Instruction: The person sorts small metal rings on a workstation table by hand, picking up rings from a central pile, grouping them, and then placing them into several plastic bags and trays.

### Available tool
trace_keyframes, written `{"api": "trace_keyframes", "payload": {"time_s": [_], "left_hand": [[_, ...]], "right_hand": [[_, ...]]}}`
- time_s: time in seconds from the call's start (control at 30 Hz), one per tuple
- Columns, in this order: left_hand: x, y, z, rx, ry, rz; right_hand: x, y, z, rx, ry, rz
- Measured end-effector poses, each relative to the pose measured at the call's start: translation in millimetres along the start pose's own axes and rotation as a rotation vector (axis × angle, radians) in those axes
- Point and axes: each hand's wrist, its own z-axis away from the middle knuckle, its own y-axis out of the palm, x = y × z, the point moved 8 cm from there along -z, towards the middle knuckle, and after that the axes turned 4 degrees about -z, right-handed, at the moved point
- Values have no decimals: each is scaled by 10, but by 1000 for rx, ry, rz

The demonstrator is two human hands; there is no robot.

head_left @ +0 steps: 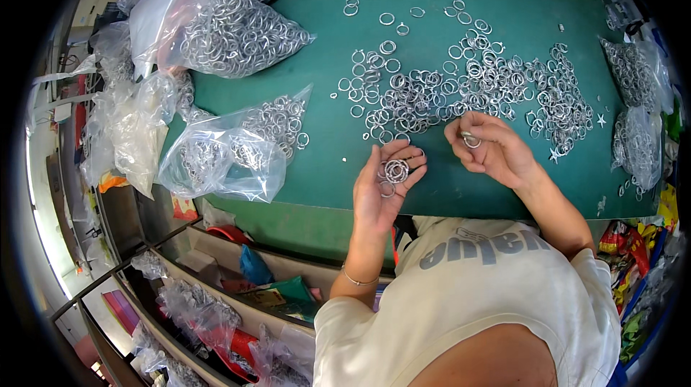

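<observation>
My left hand (368,203) is turned palm up near the table's front edge, its fingers curled around several silver metal rings (396,171) stacked in the palm. To its right, my right hand (498,151) pinches a metal ring (471,140) between thumb and fingers; whether more than one is held there I cannot tell. Just beyond both hands spreads a loose heap of silver rings (414,103) on the green tabletop (317,117). More rings (497,74) are piled farther right, some with small loops on the rim.
On the left lie clear plastic bags of rings, a large one (237,34) at the back and an opened one (223,160) nearer. Another bag (633,78) rests at the right edge. Small star-shaped pieces (554,155) sit beside the heap. Below the table, an open drawer (216,265) holds packages.
</observation>
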Motion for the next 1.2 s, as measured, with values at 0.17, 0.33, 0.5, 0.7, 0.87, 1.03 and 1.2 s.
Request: {"api": "trace_keyframes", "payload": {"time_s": [0.17,0.33,0.5,0.7,0.87,1.03,1.2], "left_hand": [[60,134,21,-127,8,-162],[89,178,32,-58,36,-152],[106,234,39,-98,18,-153],[-29,24,90,-166,143,-599],[-351,271,125,-452,672,-1706],[-346,329,29,-400,640,-1999],[-397,318,72,-255,721,-1723]], "right_hand": [[-57,102,-19,-37,-197,650],[-113,410,5,-59,-558,1499],[-90,345,7,-60,-531,1530],[213,116,63,-418,-556,1550],[309,65,41,-357,-532,1593],[57,130,-185,-168,-198,821],[17,392,-430,-189,-772,1816]]}}
